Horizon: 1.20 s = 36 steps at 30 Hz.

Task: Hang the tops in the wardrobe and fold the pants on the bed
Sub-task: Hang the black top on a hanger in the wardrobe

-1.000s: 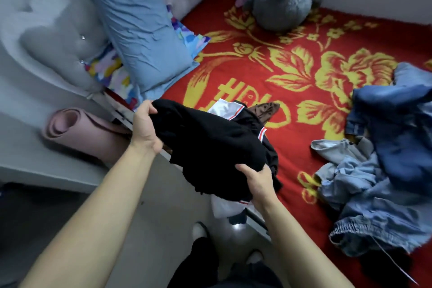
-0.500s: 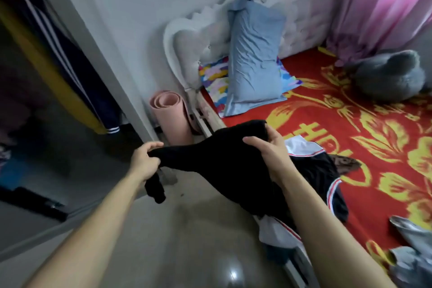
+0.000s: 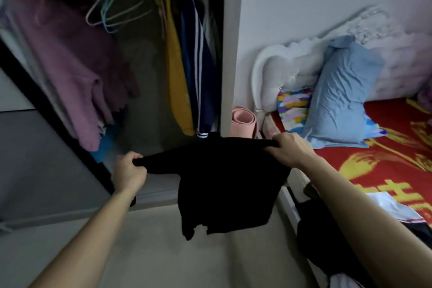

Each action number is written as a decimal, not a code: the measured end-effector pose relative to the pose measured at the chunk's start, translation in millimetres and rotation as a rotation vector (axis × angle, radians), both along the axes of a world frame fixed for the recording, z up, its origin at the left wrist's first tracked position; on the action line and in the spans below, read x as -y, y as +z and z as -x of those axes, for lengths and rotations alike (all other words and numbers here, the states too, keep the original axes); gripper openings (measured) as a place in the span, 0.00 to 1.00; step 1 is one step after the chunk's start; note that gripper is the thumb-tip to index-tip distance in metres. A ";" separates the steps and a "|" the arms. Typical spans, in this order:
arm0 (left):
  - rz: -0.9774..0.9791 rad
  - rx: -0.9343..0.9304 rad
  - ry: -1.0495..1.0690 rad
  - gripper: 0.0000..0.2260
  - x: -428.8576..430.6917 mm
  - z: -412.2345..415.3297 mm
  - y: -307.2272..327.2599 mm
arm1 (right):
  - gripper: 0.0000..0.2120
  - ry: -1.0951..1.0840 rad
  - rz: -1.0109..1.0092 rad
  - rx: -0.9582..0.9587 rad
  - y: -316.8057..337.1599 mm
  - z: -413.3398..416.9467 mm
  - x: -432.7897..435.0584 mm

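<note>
Taut black top (image 3: 224, 182) before open wardrobe (image 3: 145, 72)

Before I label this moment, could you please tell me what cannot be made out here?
Head view only:
1. The wardrobe rail: cut off by the top edge, so where the empty hangers hook is unseen.
2. The black top, gripped by the left hand and right hand: too dark to show collar or seams.
3. Other clothes on the bed: partly behind the right forearm, cut by the right edge.
</note>
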<state>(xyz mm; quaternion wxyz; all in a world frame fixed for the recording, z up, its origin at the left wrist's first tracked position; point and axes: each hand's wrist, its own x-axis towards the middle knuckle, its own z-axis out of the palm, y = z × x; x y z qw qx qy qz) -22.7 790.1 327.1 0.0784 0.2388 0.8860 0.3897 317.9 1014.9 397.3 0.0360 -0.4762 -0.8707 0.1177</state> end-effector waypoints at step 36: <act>-0.644 0.012 0.123 0.25 -194.2 113.3 39.3 | 0.40 0.610 0.318 -0.070 -53.4 298.6 -132.5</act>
